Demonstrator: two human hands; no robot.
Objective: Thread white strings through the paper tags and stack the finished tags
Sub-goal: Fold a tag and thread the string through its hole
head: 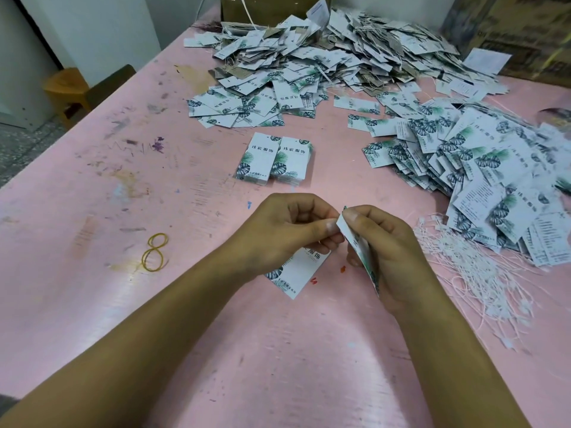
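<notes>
Above the pink table [92, 288], my right hand [389, 251] grips a white paper tag [355, 242] printed with green leaves, held on edge. The thumb and forefinger of my left hand [287, 230] pinch at that tag's top corner. No string shows between the fingers. Under my left hand lies a second tag [296, 273], face up. A loose bundle of white strings [482, 273] lies to the right of my right hand. Two neat stacks of tags [275, 157] stand beyond my hands.
A sprawling pile of tags [494, 168] fills the right side. A heap of strung tags [340, 47] lies at the back, by cardboard boxes [525, 29]. A yellow rubber band [154, 251] sits to the left. A wooden stool [68, 88] stands off the table's left edge.
</notes>
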